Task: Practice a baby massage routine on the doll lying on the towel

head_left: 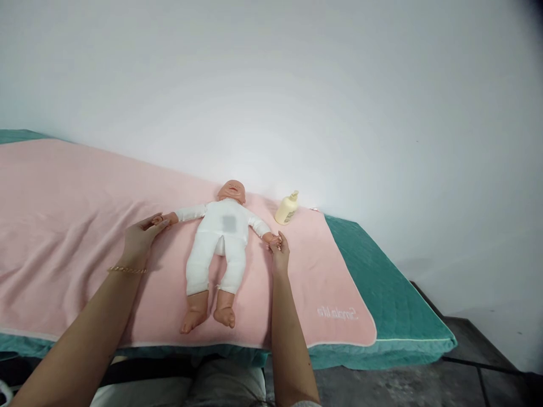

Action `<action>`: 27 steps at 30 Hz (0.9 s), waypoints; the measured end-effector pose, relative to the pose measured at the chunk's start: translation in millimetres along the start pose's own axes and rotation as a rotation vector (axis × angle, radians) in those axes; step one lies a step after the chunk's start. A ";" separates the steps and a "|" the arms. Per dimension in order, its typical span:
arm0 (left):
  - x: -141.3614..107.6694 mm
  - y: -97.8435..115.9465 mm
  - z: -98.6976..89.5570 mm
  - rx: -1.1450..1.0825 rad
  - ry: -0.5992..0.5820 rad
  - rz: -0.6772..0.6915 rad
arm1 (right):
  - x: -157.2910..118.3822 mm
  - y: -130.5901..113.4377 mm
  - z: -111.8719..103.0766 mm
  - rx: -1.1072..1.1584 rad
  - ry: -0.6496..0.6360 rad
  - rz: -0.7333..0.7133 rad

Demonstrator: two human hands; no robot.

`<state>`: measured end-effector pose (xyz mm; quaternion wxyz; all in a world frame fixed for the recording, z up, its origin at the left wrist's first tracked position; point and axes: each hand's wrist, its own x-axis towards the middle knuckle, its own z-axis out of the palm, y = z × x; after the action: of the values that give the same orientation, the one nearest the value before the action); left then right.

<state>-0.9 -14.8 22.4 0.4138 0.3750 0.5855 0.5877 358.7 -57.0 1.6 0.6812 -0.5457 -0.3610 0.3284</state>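
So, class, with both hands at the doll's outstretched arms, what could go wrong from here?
1. The pump bottle stands close to the right hand; an outward swing might knock it over.
2. The doll's feet lie near the blanket's front edge, so pulling towards the person could bring them over it.
3. The pink blanket is loosely wrinkled and might drag along.

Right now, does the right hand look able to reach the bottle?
Probably yes: the right hand is near the bottle with only blanket between, though it may first need to release the doll.
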 end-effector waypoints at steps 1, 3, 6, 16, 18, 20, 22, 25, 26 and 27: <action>-0.7 0.5 0.9 0.037 0.016 0.023 | -0.7 -0.3 0.1 -0.003 0.005 -0.002; -2.1 1.3 3.7 0.094 0.058 0.062 | -2.9 -1.5 1.5 -0.014 0.019 -0.010; -3.5 1.4 7.8 0.132 0.097 0.094 | -5.2 -3.4 4.0 -0.034 0.038 -0.018; -1.6 -0.2 8.3 0.102 0.110 0.096 | 2.8 4.0 1.4 -0.083 0.075 0.006; 0.5 -2.0 7.1 0.088 0.099 0.085 | 2.7 4.5 0.7 -0.075 0.071 -0.003; 2.6 -4.2 6.0 0.067 0.082 0.074 | 2.3 4.8 0.0 -0.064 0.062 -0.019; 3.5 -5.8 5.0 0.043 0.067 0.067 | 2.1 5.3 -1.1 -0.055 0.047 -0.032; 1.6 -5.0 4.3 0.025 0.044 0.071 | 2.6 6.8 -2.5 -0.055 0.032 -0.039; 0.4 -4.0 4.2 0.029 0.040 0.077 | 2.8 7.3 -2.7 -0.058 0.030 -0.038; -1.0 -2.8 4.4 0.038 0.040 0.084 | 2.9 7.7 -2.7 -0.062 0.030 -0.037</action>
<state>3.7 -14.2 19.8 0.3700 0.3952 0.5884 0.6006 362.1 -54.5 -5.9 0.6752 -0.5646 -0.3708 0.2963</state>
